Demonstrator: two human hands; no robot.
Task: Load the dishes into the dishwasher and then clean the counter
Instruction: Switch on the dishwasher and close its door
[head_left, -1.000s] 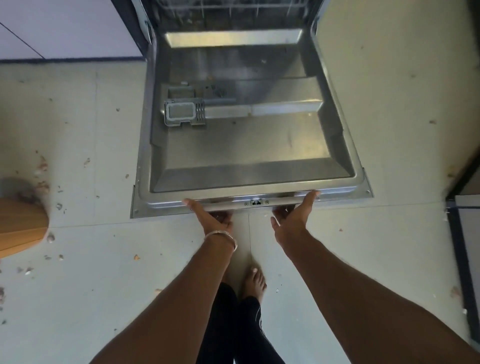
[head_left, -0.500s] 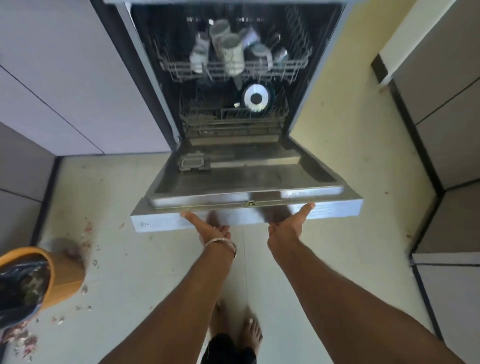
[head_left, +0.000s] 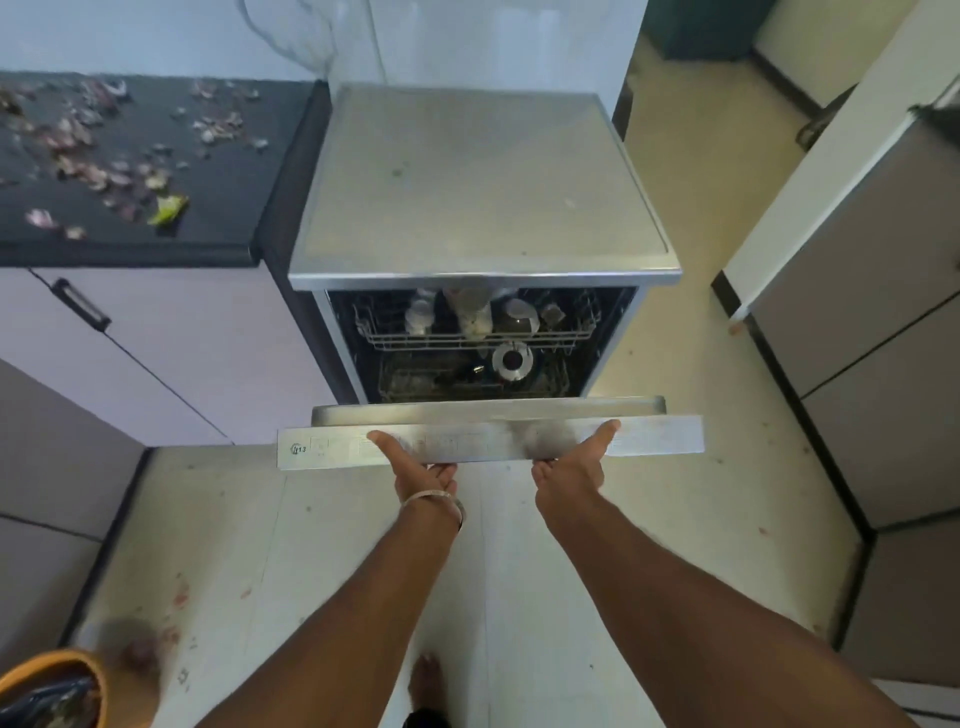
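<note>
The dishwasher (head_left: 483, 187) stands between the dark table (head_left: 130, 171) on my left and open floor (head_left: 691, 467) on my right, its steel top flat and bare. Its door (head_left: 488, 439) is partly raised, front edge toward me, and above it I see cups on the upper rack (head_left: 467, 332) and a round steel piece in the lower rack (head_left: 467, 382). My left hand (head_left: 421, 470) and right hand (head_left: 574, 467) cup the door's front edge from below, thumbs on its face, fingers hidden under it; each grip holds the door. Vegetable peelings (head_left: 104, 156) litter the table. Cabinets (head_left: 878, 332) stand well apart on the right.
</note>
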